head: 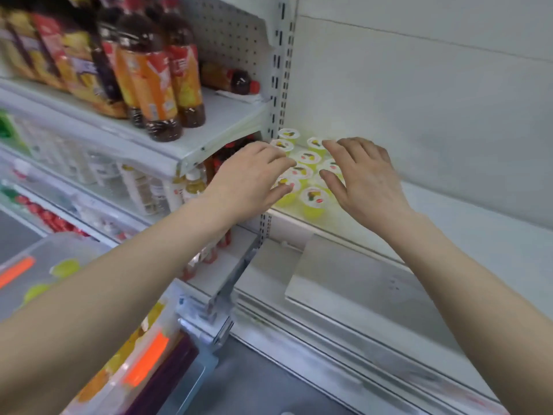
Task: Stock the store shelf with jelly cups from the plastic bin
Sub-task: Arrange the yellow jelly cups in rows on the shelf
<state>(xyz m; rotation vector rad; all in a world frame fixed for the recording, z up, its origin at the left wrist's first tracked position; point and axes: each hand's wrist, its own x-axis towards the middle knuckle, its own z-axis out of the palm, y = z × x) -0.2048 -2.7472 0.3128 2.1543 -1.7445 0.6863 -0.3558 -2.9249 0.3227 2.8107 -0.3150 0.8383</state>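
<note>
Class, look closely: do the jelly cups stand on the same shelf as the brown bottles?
No, the cups sit on the lower right shelf, while the bottles stand on a higher left shelf.

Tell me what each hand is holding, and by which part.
Nothing is held. The left hand and right hand are open, spread on either side of the jelly cups standing on the shelf.

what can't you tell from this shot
Head view, jelly cups: full count hidden under the left hand and right hand.
Head view, plastic bin: contents blurred, covered by the left forearm, cut off by the frame edge.
Head view, bottles: label text too blurred.
</note>
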